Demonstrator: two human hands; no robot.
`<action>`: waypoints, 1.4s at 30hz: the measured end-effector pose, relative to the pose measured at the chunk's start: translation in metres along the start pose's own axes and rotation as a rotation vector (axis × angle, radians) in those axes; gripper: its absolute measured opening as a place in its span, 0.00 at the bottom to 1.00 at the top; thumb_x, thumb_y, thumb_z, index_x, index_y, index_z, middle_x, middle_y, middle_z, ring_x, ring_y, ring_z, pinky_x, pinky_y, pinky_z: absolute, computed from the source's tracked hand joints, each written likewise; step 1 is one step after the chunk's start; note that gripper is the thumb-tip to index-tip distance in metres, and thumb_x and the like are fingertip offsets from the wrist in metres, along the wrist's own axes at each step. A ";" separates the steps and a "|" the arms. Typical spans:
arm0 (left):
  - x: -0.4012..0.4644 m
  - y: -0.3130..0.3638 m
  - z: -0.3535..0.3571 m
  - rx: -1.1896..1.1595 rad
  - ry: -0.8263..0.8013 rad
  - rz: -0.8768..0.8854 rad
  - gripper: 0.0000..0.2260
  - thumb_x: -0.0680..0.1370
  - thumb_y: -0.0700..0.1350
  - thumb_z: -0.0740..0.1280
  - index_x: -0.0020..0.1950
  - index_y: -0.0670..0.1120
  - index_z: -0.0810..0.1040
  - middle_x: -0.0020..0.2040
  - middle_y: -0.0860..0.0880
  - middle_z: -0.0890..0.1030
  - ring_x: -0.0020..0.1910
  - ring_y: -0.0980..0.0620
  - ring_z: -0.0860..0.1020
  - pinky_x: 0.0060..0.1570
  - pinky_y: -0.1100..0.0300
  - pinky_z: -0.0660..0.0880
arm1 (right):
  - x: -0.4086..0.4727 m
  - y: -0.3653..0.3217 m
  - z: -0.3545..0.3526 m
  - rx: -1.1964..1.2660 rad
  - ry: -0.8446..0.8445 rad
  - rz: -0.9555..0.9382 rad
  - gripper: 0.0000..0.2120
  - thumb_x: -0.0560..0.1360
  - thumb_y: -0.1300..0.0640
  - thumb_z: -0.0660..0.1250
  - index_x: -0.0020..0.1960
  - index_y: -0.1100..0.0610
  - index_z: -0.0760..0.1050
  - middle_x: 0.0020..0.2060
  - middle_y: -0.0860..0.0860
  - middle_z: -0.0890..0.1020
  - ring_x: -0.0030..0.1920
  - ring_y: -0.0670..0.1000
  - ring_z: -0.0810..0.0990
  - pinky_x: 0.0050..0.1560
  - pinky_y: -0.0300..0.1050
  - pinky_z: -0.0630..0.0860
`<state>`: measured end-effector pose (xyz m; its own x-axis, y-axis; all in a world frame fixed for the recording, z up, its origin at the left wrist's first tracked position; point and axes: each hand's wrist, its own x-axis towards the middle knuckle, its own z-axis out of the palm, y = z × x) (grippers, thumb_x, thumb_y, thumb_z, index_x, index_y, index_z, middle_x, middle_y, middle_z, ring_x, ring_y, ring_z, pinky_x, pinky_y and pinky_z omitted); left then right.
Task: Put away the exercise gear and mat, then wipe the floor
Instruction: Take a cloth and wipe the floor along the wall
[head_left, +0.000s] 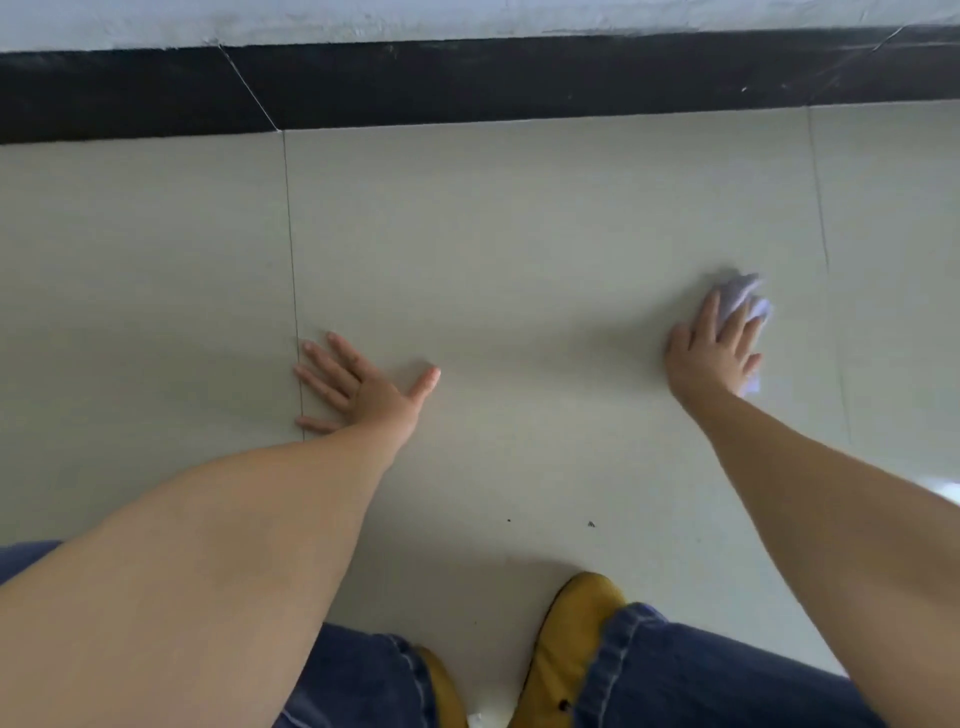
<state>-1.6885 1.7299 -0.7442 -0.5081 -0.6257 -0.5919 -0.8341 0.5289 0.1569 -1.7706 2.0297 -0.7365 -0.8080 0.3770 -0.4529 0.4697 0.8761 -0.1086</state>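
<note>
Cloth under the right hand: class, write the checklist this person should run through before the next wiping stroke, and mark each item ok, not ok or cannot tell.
1. Cloth under the right hand, pressed on the floor tile: ok.
2. Left hand flat on the tile as a brace, fingers spread: ok.
3. Dark specks near the yellow shoes wiped away: not ok.
4. Tile ahead, up to the black skirting, free of gear: ok.
5. Cloth damp and clean: cannot tell.
6. Mat and gear put away: cannot tell, none in view.

Crumpled pale lilac-white wiping cloth (742, 301), bunched, lying on glossy beige tiled floor (519, 234); far right, well short of the black skirting; mostly covered.
</note>
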 end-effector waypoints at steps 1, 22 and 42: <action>0.001 0.000 0.000 -0.016 -0.010 0.001 0.56 0.65 0.69 0.66 0.76 0.47 0.33 0.76 0.46 0.32 0.75 0.44 0.33 0.67 0.30 0.42 | -0.026 -0.018 0.019 -0.019 -0.008 -0.112 0.29 0.81 0.49 0.51 0.78 0.49 0.43 0.77 0.56 0.41 0.76 0.58 0.38 0.73 0.60 0.42; -0.069 0.098 0.069 0.181 0.094 0.589 0.34 0.78 0.49 0.61 0.78 0.50 0.44 0.78 0.46 0.38 0.77 0.47 0.39 0.69 0.35 0.41 | -0.005 0.110 0.014 0.111 0.233 -0.038 0.25 0.81 0.51 0.49 0.77 0.54 0.53 0.77 0.55 0.50 0.77 0.56 0.46 0.75 0.55 0.43; -0.101 0.183 0.120 0.200 -0.004 0.331 0.53 0.68 0.68 0.65 0.76 0.45 0.36 0.77 0.46 0.35 0.75 0.45 0.34 0.68 0.33 0.41 | 0.023 0.144 -0.007 -0.029 0.177 -0.383 0.26 0.80 0.47 0.49 0.76 0.54 0.57 0.76 0.57 0.56 0.76 0.61 0.53 0.73 0.61 0.53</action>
<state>-1.7641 1.9592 -0.7508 -0.7413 -0.4005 -0.5386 -0.5670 0.8031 0.1831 -1.7243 2.1664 -0.7558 -0.9720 0.0662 -0.2253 0.1156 0.9700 -0.2138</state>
